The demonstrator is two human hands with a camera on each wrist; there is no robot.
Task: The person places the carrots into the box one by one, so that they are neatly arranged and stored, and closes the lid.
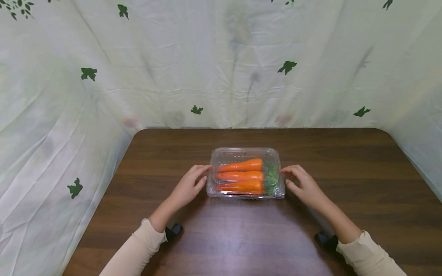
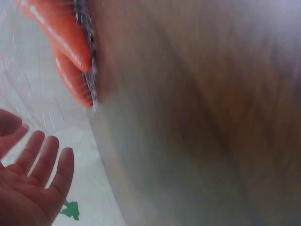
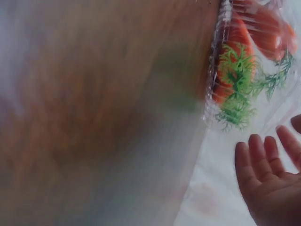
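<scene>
A clear plastic clamshell box (image 1: 241, 152) with its lid down sits on the table. Inside lie three orange carrots (image 1: 241, 176), side by side, with feathery green tops (image 1: 271, 177) at the right end. My left hand (image 1: 188, 186) is at the box's left end, fingertips at or very near its wall. At the opposite end, my right hand (image 1: 305, 188) has its fingertips at or close to the side. Both wrist views show relaxed, spread fingers (image 2: 49, 160) beside the box; whether they touch it is hard to tell.
The dark brown wooden table (image 1: 165, 149) extends around the box. Behind and beside it hangs a pale curtain (image 1: 214, 69) printed with green birds. Dark wrist-worn devices (image 1: 174, 231) sit below the cream sleeves (image 1: 138, 245).
</scene>
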